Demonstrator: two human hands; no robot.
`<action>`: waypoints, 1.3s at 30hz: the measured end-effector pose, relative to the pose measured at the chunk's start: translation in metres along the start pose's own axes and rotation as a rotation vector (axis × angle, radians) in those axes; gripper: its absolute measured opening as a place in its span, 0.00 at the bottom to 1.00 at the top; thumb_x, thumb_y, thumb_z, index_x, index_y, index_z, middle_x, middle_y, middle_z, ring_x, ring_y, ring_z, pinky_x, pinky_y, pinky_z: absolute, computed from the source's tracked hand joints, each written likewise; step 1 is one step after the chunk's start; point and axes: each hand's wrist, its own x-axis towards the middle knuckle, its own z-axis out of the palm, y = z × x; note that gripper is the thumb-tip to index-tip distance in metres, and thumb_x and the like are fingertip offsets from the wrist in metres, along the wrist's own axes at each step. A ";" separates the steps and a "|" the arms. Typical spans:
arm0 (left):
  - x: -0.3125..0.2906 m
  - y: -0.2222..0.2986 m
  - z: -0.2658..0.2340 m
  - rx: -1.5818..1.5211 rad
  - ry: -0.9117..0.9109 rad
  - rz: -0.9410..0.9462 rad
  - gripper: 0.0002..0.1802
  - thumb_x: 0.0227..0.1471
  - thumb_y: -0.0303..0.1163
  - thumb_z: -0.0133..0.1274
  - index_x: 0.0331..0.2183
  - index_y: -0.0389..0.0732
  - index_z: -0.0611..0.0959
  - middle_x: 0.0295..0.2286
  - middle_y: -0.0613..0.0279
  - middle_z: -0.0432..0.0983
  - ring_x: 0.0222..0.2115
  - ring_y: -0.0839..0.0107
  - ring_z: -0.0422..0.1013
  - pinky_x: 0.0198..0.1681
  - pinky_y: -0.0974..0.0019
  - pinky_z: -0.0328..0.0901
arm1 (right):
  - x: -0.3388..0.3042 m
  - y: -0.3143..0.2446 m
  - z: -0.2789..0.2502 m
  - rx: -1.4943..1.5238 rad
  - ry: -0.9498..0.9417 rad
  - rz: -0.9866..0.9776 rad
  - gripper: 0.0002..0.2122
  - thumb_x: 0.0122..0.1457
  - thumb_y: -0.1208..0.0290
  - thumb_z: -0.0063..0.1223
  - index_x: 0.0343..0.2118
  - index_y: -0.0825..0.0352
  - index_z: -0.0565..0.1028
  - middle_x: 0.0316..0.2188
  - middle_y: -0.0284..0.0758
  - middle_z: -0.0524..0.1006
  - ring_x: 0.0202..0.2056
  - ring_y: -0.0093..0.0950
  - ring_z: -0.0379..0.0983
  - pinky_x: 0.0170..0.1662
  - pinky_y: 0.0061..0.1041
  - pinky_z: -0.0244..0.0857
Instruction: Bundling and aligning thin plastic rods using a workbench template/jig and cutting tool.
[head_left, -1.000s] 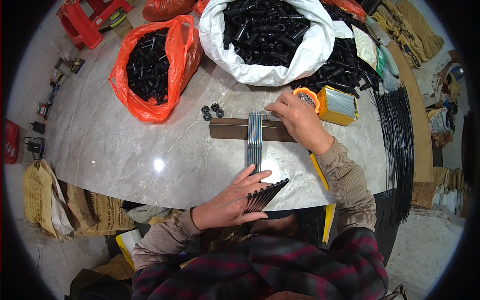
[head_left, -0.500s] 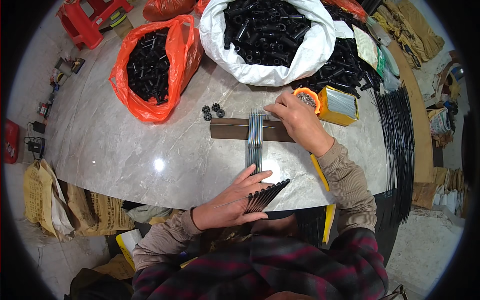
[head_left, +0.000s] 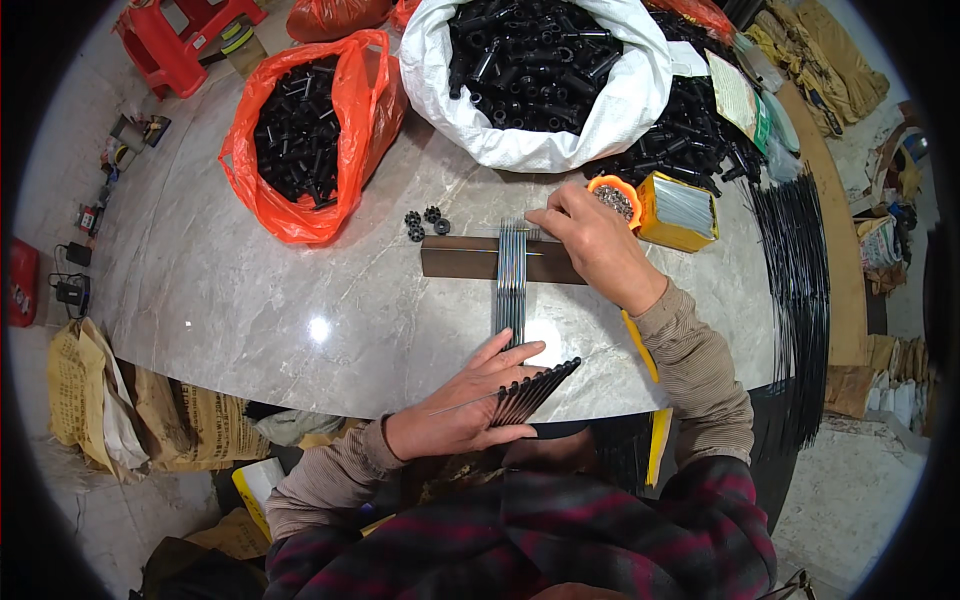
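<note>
My left hand [head_left: 455,402] is closed around a row of thin metal rods [head_left: 511,285] at the table's front edge. Their black, knobbed ends [head_left: 537,388] fan out beside its palm. The shiny far ends lie side by side across a dark rectangular bar [head_left: 455,257]. Just right of those tips, my right hand [head_left: 598,240] has thumb and forefinger pinched together; whatever is between them is too small to make out. Close behind it stands an orange bowl [head_left: 632,192] of small metal pieces, next to a yellow box [head_left: 680,238] of thin, pale sticks.
A red plastic bag [head_left: 345,200] and a white sack [head_left: 490,150], both full of black tubular parts, stand at the back. Several small black round parts [head_left: 415,233] lie left of the bar. Long black rods [head_left: 795,290] hang over the right edge. A yellow strip [head_left: 640,345] lies by my right forearm.
My right hand has shifted very slightly to the left, its fingertips still by the rod tips. My left hand and the rods stay in place.
</note>
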 end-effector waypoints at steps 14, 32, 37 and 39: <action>-0.006 -0.002 0.009 0.024 0.036 0.010 0.20 0.52 0.38 0.66 0.42 0.38 0.79 0.56 0.53 0.70 0.66 0.50 0.54 0.71 0.39 0.41 | 0.006 -0.010 -0.002 0.180 -0.094 -0.007 0.16 0.58 0.84 0.50 0.50 0.67 0.76 0.44 0.41 0.72 0.44 0.39 0.74 0.48 0.33 0.69; -0.010 -0.007 0.011 0.075 0.083 0.096 0.17 0.51 0.42 0.67 0.38 0.40 0.85 0.61 0.51 0.64 0.63 0.47 0.56 0.65 0.46 0.51 | 0.021 -0.017 0.013 0.207 -0.187 -0.131 0.24 0.56 0.86 0.46 0.57 0.64 0.73 0.53 0.44 0.72 0.54 0.45 0.70 0.56 0.36 0.65; -0.015 -0.002 0.018 0.017 0.104 0.074 0.21 0.52 0.44 0.67 0.42 0.41 0.84 0.61 0.49 0.64 0.63 0.45 0.56 0.66 0.45 0.50 | 0.018 -0.023 0.014 0.237 -0.198 -0.142 0.23 0.57 0.84 0.49 0.57 0.63 0.73 0.49 0.42 0.73 0.52 0.43 0.70 0.56 0.34 0.64; -0.015 0.002 0.014 0.081 0.094 0.115 0.23 0.52 0.43 0.67 0.45 0.40 0.82 0.61 0.49 0.64 0.63 0.47 0.55 0.66 0.45 0.49 | 0.018 -0.025 0.014 0.252 -0.186 -0.151 0.22 0.56 0.84 0.49 0.55 0.63 0.74 0.48 0.42 0.73 0.52 0.42 0.70 0.57 0.35 0.63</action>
